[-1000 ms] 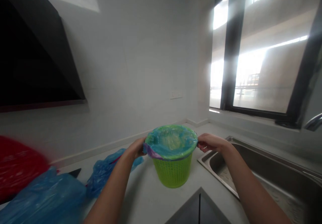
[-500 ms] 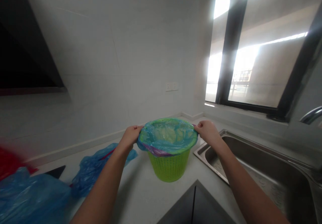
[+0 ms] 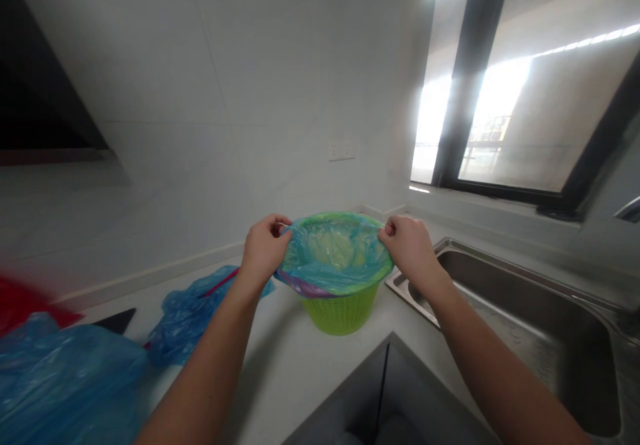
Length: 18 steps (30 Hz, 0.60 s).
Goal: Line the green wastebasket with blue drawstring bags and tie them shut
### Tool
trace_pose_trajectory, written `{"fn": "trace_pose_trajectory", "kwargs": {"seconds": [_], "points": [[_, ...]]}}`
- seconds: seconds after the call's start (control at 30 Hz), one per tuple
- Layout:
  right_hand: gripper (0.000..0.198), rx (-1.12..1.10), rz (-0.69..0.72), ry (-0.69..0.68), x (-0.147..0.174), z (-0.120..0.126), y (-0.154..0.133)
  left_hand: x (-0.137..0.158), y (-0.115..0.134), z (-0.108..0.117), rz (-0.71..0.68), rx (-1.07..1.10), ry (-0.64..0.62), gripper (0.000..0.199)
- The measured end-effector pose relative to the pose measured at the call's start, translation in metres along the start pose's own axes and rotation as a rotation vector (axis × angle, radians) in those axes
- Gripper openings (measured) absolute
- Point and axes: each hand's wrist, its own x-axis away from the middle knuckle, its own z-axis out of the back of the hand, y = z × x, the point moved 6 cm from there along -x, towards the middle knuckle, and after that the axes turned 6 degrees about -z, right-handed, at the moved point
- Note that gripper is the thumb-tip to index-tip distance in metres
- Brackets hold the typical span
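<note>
A green plastic basket point(image 3: 341, 313) with a woven pattern stands upright on the white counter. A thin blue plastic bag point(image 3: 333, 265) lines it, and the bag's edge, partly purple, folds over the rim at the front. My left hand point(image 3: 267, 245) pinches the bag at the left side of the rim, thumb against fingers. On the opposite side my right hand point(image 3: 407, 241) is closed on the bag's edge, its fingertips at the rim. Crumpled blue plastic bags point(image 3: 187, 311) lie left of the basket, partly behind my left forearm.
A steel sink point(image 3: 530, 338) is set into the counter at right, with a faucet point(image 3: 627, 210) at the edge. Larger blue plastic point(image 3: 70, 378) and a blurred red bag point(image 3: 35, 305) lie at far left. Behind are a wall socket point(image 3: 342, 150) and a window point(image 3: 520, 111).
Both hands have shifted slightly inward along the rim and their grips have changed. The view has tilted down a little, so the basket appears higher.
</note>
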Motion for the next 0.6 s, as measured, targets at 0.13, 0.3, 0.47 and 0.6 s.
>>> {"fn": "trace_pose_trajectory", "kwargs": {"seconds": [0.13, 0.3, 0.47, 0.6], "points": [[0.02, -0.261, -0.095, -0.052, -0.005, 0.0, 0.009, 0.003, -0.002, -0.009, 0.118, 0.232, -0.02, 0.011], [0.021, -0.624, -0.203, -0.341, -0.004, -0.006, 0.016, 0.008, -0.001, -0.017, 0.167, 0.424, 0.007, 0.015], [0.021, -0.681, -0.202, -0.586, 0.009, 0.002, 0.012, 0.004, 0.004, -0.011, 0.113, 0.424, -0.006, 0.031], [0.018, -0.736, -0.144, -0.77, 0.011, 0.011, 0.013, 0.003, 0.023, 0.013, 0.029, 0.142, -0.058, 0.044]]}}
